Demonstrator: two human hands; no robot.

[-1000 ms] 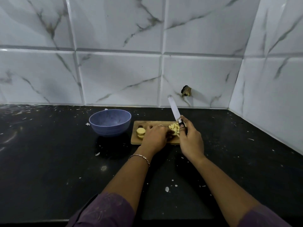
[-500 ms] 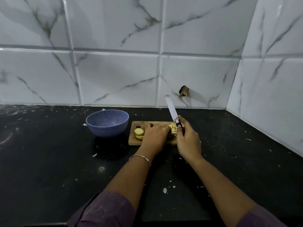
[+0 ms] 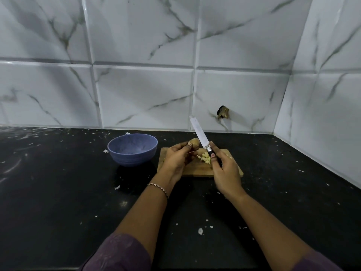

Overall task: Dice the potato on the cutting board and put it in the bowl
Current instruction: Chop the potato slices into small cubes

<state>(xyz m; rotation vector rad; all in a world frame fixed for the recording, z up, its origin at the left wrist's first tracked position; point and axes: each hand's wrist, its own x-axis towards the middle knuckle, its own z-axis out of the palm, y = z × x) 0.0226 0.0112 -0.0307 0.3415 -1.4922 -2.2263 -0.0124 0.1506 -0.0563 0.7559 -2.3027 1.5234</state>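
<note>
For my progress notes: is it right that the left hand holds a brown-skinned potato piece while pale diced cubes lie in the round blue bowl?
No: the head view shows the pale diced cubes on the wooden cutting board, not in the round blue bowl; the left hand holds the potato piece.
</note>
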